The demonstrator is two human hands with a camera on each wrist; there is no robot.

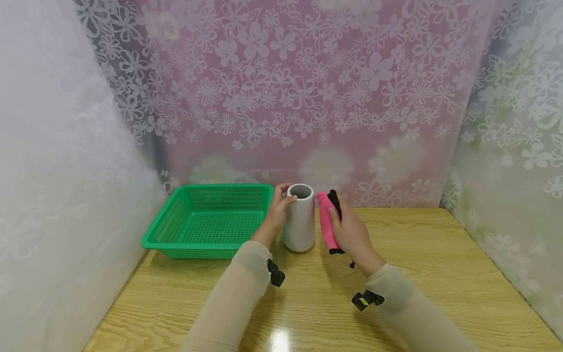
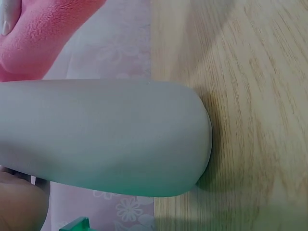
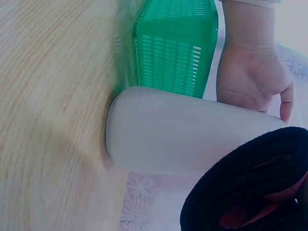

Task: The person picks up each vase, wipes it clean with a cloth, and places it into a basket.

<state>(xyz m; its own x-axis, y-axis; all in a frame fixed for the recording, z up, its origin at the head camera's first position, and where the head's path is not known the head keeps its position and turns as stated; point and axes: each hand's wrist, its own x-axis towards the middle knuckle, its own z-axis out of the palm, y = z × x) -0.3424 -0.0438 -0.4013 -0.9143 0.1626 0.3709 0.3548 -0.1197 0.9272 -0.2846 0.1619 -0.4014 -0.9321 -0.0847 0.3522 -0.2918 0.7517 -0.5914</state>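
A white vase [image 1: 300, 225] stands upright on the table, its round mouth facing up. My left hand [image 1: 277, 210] grips its upper left side, thumb at the rim and fingers behind. In the right wrist view the left palm [image 3: 252, 79] shows beside the vase. My right hand [image 1: 354, 232] holds a rolled-up pink fleecy cloth [image 1: 326, 220] with black edging, just right of the vase and above the table. A short black cord end dangles below it. In the right wrist view the cloth's black folded end [image 3: 240, 178] overlaps the vase.
A green plastic basket [image 1: 206, 254] with perforated sides sits left of the vase, close to the left hand. The wooden table [image 1: 418, 254] reaches back to a pink flowered curtain [image 1: 286, 98]. Pale curtains hang at both sides.
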